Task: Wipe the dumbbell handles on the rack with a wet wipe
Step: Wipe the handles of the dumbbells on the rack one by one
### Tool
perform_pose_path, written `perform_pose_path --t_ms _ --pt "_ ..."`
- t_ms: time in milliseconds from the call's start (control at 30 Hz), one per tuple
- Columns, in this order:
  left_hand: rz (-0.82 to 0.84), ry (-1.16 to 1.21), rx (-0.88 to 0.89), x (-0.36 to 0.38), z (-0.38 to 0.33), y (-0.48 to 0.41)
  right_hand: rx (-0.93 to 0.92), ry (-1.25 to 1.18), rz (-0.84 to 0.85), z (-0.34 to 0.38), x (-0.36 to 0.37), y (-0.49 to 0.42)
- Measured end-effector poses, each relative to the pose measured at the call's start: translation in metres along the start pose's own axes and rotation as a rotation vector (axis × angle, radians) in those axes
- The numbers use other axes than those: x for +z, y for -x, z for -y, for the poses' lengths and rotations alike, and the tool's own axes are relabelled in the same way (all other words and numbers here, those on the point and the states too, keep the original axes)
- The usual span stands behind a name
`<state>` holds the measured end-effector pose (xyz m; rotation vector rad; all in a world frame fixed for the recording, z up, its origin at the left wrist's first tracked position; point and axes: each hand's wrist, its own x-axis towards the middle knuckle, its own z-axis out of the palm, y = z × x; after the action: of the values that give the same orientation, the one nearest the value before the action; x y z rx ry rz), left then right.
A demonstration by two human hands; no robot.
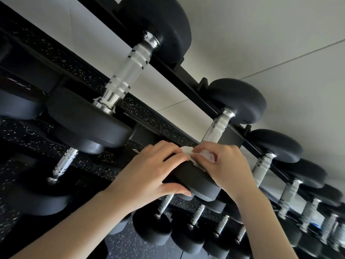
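One wipe (187, 152): right hand (228, 166); one dumbbell (196, 179): left hand (149, 174).

Head view looks down, close above the rack (188, 77).

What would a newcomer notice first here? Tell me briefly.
At centre, the left hand grips a black dumbbell head while the right hand pinches a white wet wipe by its handle. Upper left, a larger dumbbell's chrome bar gleams on the rack.
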<state>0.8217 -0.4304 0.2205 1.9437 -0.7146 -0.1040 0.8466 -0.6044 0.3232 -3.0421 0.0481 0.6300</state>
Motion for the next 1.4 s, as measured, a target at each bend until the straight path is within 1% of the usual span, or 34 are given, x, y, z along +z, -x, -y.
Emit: perform_pose_path --t_ms 167,300,467,567,733,833,933,1067,1300,1400 --pt "-0.029 0.018 0.016 0.002 0.000 0.000 -0.024 0.076 0.021 0.004 -0.001 -0.004" --pt "-0.037 0.018 0.021 0.001 0.001 -0.001 0.021 0.143 0.072 0.010 -0.002 -0.011" --pt "-0.027 -0.012 0.021 0.000 0.001 -0.001 0.059 0.179 0.000 0.013 0.001 -0.014" --pt "-0.025 -0.025 0.026 0.000 0.001 -0.001 0.048 0.186 -0.062 0.014 0.004 -0.016" --pt "-0.018 -0.043 0.034 0.000 0.001 -0.001 0.034 0.223 -0.112 0.013 0.003 -0.026" --pt "-0.010 -0.046 0.034 0.000 0.001 -0.001 -0.008 0.227 -0.189 0.011 0.005 -0.028" --pt "-0.006 -0.048 0.038 0.000 0.001 -0.001 -0.036 0.192 -0.323 0.006 0.002 -0.036" --pt "-0.008 -0.063 0.037 0.000 0.001 -0.001 0.009 0.127 -0.430 -0.006 -0.008 -0.053" --pt "-0.020 -0.054 0.037 -0.001 0.000 0.000 -0.009 0.110 -0.632 -0.012 -0.005 -0.065" --pt "-0.022 -0.072 0.030 -0.001 -0.001 -0.001 -0.008 0.079 -0.694 -0.014 0.000 -0.063"
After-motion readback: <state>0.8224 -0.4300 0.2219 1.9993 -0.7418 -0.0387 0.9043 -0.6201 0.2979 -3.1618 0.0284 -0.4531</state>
